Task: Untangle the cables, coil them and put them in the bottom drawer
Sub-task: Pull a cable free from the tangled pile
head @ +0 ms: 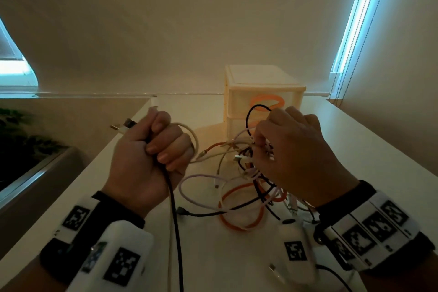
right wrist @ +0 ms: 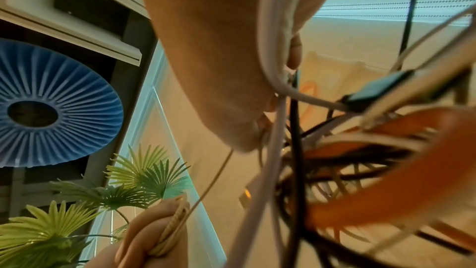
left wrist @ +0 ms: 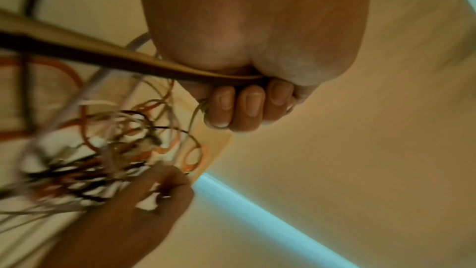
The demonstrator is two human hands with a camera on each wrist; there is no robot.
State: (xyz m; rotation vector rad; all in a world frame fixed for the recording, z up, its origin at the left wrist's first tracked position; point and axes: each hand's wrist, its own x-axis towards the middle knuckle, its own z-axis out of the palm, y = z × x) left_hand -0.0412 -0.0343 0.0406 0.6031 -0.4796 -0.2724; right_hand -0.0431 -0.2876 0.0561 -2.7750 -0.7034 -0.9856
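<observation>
The left hand (head: pixel 147 156) fists a black cable (head: pixel 174 220) and a beige cable (head: pixel 193 140). The beige one runs right toward the tangle (head: pixel 248 173), which hangs over the desk (head: pixel 213 256) from the right hand (head: pixel 296 156), its fingers pinched into the knot. Behind stands the drawer unit (head: pixel 239 92), drawers closed; orange loops show through the fronts.

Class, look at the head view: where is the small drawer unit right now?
In the head view, the drawer unit stands on the white table right of centre, at its far edge against the wall, directly behind the cable tangle that the right hand holds.
</observation>
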